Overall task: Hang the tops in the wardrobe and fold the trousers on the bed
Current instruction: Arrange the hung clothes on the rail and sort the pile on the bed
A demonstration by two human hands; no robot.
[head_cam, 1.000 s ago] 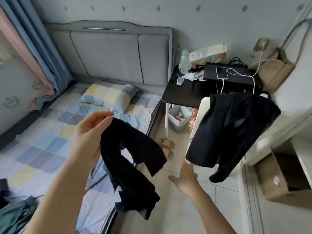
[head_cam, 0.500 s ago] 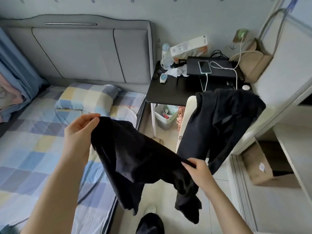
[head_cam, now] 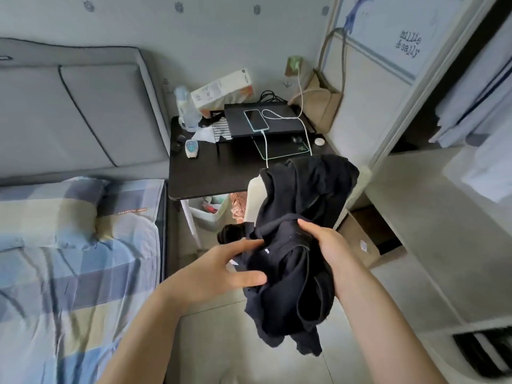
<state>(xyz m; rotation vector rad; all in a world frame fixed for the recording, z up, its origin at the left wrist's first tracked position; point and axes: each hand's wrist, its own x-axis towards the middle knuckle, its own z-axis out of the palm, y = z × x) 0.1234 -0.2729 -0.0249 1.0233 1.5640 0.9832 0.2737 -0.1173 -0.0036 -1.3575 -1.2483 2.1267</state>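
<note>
While bunched between both hands, the black garment (head_cam: pixel 288 275) hangs in the air over the floor, between the bed (head_cam: pixel 69 273) and the wardrobe (head_cam: pixel 415 217). Head view only: right hand (head_cam: pixel 329 248) grips its upper edge, fingers curled over a fold; left hand (head_cam: pixel 221 270) has fingers spread fairly straight, touching and sorting the cloth, not clearly pinching. Fabric looks soft, light, limp, drapes and twists easily, low slip risk, nothing fragile. Top or trousers: cannot tell from the wad. Best hold likely a seam, collar or waistband edge, then shake open. Second black garment (head_cam: pixel 307 189) is draped over a white chair back (head_cam: pixel 253 200), just beside the black counter (head_cam: pixel 210 173) carrying a phone (head_cam: pixel 256 120).
</note>
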